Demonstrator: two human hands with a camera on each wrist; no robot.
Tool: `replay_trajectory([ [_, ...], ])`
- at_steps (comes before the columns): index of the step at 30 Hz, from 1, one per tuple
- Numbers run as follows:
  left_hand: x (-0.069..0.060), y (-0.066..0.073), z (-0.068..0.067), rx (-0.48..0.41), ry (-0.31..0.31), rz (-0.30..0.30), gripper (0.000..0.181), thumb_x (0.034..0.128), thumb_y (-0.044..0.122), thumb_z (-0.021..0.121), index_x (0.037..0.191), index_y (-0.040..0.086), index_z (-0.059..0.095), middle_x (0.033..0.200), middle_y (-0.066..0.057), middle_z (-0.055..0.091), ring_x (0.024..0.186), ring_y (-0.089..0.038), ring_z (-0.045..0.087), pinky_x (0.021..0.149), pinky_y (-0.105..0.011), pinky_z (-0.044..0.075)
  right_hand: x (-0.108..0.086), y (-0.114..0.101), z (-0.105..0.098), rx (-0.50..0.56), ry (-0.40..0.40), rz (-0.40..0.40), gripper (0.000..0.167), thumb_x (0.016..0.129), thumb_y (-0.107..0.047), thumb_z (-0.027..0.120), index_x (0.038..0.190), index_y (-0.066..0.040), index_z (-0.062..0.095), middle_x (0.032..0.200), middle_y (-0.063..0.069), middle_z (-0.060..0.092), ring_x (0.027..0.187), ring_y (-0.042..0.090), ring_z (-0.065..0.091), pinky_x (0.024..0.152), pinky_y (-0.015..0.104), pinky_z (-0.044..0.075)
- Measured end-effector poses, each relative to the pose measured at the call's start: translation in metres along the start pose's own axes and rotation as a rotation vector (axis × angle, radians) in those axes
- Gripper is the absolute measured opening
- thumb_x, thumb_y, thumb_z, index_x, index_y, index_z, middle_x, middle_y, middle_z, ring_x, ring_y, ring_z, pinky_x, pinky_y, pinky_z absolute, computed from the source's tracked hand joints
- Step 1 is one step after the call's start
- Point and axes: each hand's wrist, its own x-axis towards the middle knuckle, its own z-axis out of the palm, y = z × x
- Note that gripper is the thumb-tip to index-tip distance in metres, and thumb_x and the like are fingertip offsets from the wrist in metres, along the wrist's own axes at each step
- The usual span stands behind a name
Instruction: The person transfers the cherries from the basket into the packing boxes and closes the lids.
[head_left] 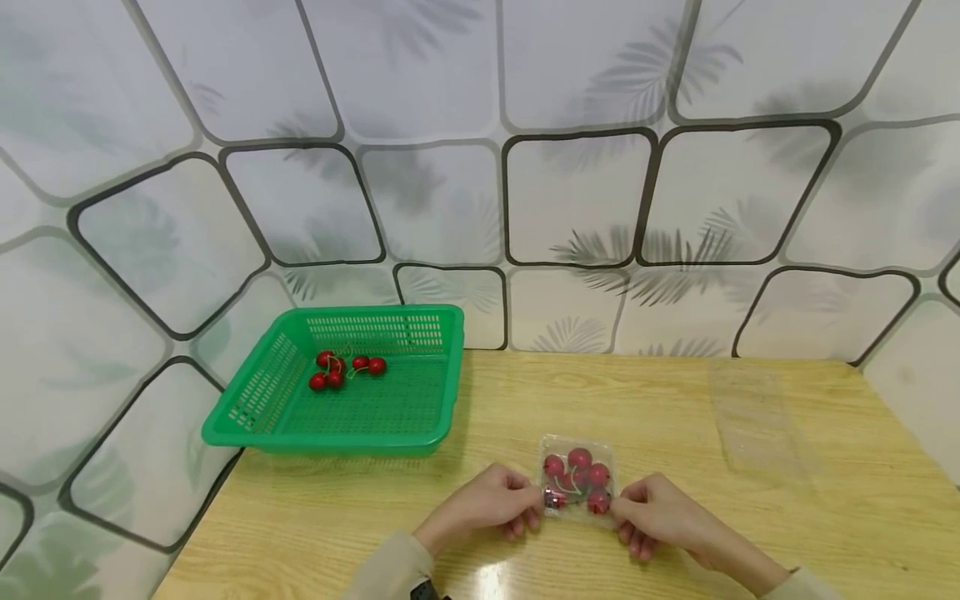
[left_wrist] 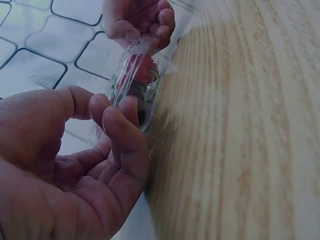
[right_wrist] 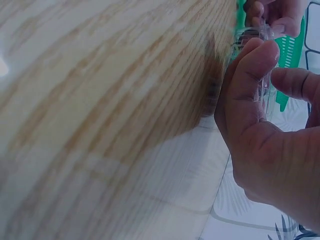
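A small clear plastic box (head_left: 578,444) with several red cherries (head_left: 580,457) and their green stems inside is in front of me. My left hand (head_left: 497,502) pinches its near left corner between thumb and fingers. At the near right corner my right hand (head_left: 660,515) pinches the rim the same way. Seen from the left wrist, the box (left_wrist: 132,82) is edge-on between both hands, and its lid looks closed or nearly so. From the right wrist, most of the box is hidden behind my fingers (right_wrist: 250,75).
A green plastic basket (head_left: 448,417) with several loose cherries (head_left: 335,367) stands at the back left of the wooden table (head_left: 630,400). Faint clear plastic pieces (head_left: 757,417) lie at the back right. A patterned wall (head_left: 577,200) rises behind the table.
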Motion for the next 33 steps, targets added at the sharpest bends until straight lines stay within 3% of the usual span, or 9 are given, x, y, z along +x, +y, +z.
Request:
replay_trajectory([
  [14,0.0010,-0.0030,-0.0027,-0.014,-0.028,0.009,0.014,0.0865,0.010,0.064,0.079,0.000,0.070,0.066,0.001,0.064,0.051,-0.006,0.050,0.047,-0.016,0.046,0.0020,0.0007,0.0001,0.032,-0.010,-0.012,0.019,0.092,-0.014,0.057,0.082,-0.002,0.068,0.067,-0.001,0.064,0.055,0.006,0.060,0.051,0.017,0.052],
  [24,0.0004,-0.0031,-0.0005,-0.005,-0.015,-0.004,0.013,0.0853,0.011,0.065,0.074,0.005,0.068,0.065,0.001,0.063,0.050,-0.006,0.050,0.046,-0.016,0.045,0.0022,0.0011,0.0004,0.060,-0.028,0.004,0.018,0.093,-0.013,0.057,0.079,-0.006,0.064,0.066,-0.002,0.062,0.055,0.005,0.058,0.050,0.016,0.050],
  [33,0.0004,-0.0028,-0.0011,-0.011,-0.001,-0.003,0.013,0.0868,0.010,0.067,0.077,0.001,0.071,0.065,0.001,0.064,0.050,-0.007,0.050,0.045,-0.017,0.045,0.0032,0.0026,-0.0002,0.050,-0.036,0.006,0.020,0.095,-0.015,0.057,0.078,-0.007,0.064,0.066,-0.002,0.062,0.055,0.005,0.058,0.051,0.016,0.050],
])
